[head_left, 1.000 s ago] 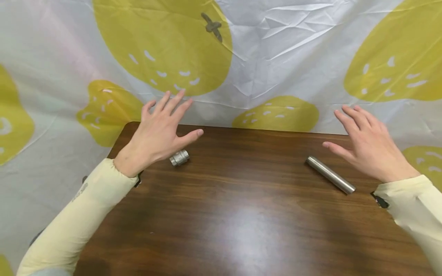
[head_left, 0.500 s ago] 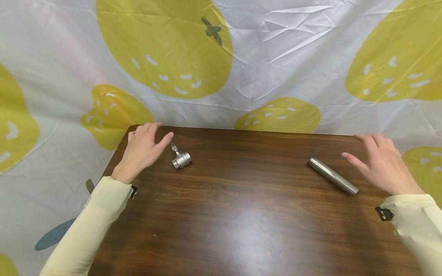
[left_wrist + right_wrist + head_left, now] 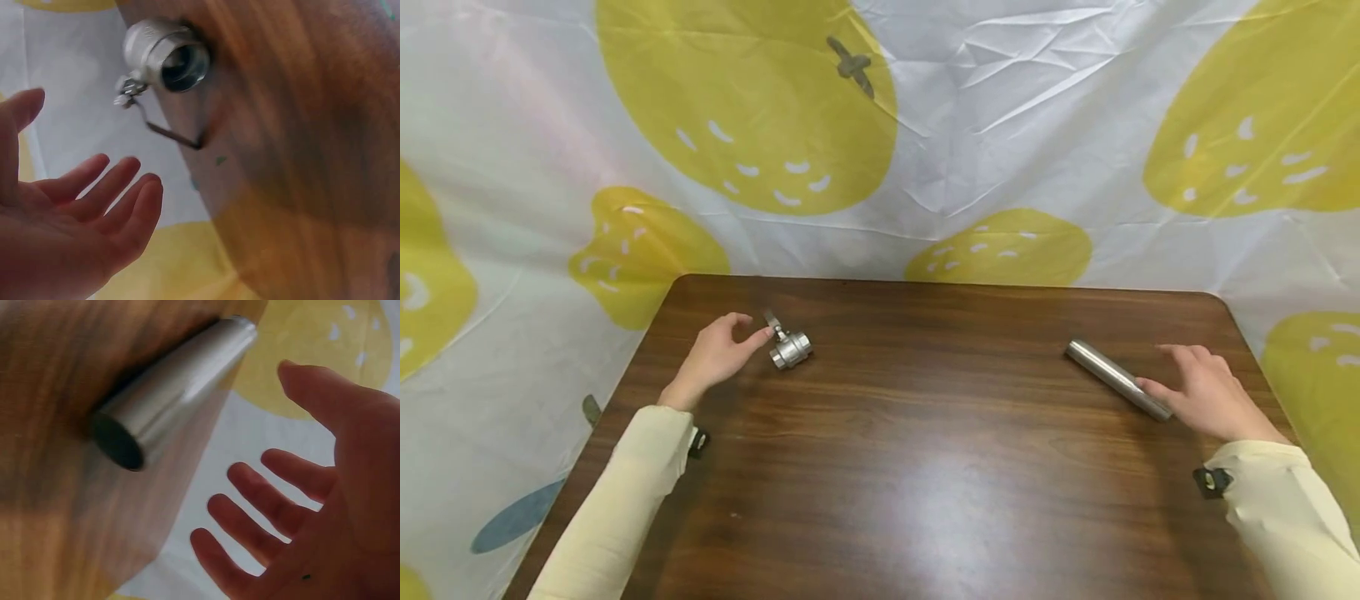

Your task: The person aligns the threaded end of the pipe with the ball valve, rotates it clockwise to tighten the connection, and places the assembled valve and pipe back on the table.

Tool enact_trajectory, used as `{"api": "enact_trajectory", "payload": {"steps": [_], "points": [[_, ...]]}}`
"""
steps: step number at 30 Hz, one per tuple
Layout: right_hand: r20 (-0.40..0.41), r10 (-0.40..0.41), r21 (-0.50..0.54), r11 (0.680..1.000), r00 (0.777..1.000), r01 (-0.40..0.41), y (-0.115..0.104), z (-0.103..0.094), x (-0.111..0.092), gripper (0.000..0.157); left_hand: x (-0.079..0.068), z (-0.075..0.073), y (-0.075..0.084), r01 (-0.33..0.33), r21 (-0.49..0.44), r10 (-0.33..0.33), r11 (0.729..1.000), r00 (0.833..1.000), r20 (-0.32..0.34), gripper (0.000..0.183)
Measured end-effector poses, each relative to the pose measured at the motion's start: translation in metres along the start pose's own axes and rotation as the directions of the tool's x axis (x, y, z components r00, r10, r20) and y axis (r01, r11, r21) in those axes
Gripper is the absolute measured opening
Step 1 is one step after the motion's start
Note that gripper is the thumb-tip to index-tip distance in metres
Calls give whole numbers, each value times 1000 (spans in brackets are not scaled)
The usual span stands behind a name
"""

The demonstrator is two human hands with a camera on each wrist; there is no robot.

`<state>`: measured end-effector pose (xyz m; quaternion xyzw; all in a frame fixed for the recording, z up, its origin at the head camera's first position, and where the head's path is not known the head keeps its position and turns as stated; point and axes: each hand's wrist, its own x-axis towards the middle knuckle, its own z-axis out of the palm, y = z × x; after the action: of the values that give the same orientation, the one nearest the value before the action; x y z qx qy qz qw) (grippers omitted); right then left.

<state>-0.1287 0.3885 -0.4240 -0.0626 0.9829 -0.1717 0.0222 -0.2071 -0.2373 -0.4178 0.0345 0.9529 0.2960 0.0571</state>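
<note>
At the table's (image 3: 880,483) left side, the left hand (image 3: 718,357) hovers beside a metal ball valve (image 3: 791,351), released, fingers loosely bent, grasping nothing. The valve lies on the wood, its lever (image 3: 772,322) angled toward the far edge. The step appears to be a two-handed approach. For a stable hold, set thumb and fingers across the valve body; the lever alone may swivel. On the right, a smooth steel tube (image 3: 1112,377) lies diagonally, nearer end toward the right hand (image 3: 1210,402). That hand is likewise released; the right wrist view shows its fingers apart from the tube. The tube could roll: straddle it before squeezing.

Clearances: the left edge runs near the left hand. A printed curtain (image 3: 955,158) hangs behind the far edge, limiting reach beyond it. Between valve and tube, bare tabletop gives wide lateral room. The right edge passes near the right hand.
</note>
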Motion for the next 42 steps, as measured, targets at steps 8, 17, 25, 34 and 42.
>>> {"api": "enact_trajectory", "payload": {"steps": [8, 17, 25, 34, 42], "points": [[127, 35, 14, 999, 991, -37, 10, 17, -5, 77, 4, 20, -12, 89, -90, -78, 992, 990, 119, 68], [123, 53, 11, 998, 991, -55, 19, 27, -8, 75, 15, 41, -11, 59, -34, -54, 998, 991, 124, 70], [100, 43, 6, 999, 994, -44, 18, 33, -7, 61, 19, 50, -15, 57, -29, -53, 998, 992, 111, 68], [64, 19, 0, 1000, 998, -19, 23, 38, -3, 48, 23, 59, -10, 95, -107, -83, 990, 990, 111, 56], [71, 26, -5, 1000, 997, -25, 20, 38, -4, 44, 25, 63, -6, 131, -192, -107, 972, 986, 130, 48]]}}
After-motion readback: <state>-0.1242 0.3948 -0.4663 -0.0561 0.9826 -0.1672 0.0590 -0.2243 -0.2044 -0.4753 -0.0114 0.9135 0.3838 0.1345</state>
